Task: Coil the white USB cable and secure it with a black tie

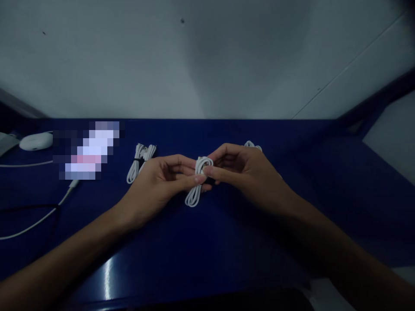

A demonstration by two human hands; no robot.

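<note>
A coiled white cable point(193, 196) is held between both hands above the blue table, its loops hanging down at the lower left. My left hand point(162, 179) pinches the bundle from the left with thumb and fingers. From the right, my right hand point(249, 172) grips it around the middle, near a small dark piece that looks like a cable tie point(210, 179). A second white cable bundle point(140, 160), bound with a black tie, lies behind my left hand. Another white cable point(253, 145) shows partly behind my right hand, which hides most of it.
At the left lies a lit, blurred-out phone point(92, 151) with a white cord point(66, 194) plugged in. A white rounded case point(36, 141) sits beside it. The blue table point(194, 259) meets a pale wall point(129, 65) at the back.
</note>
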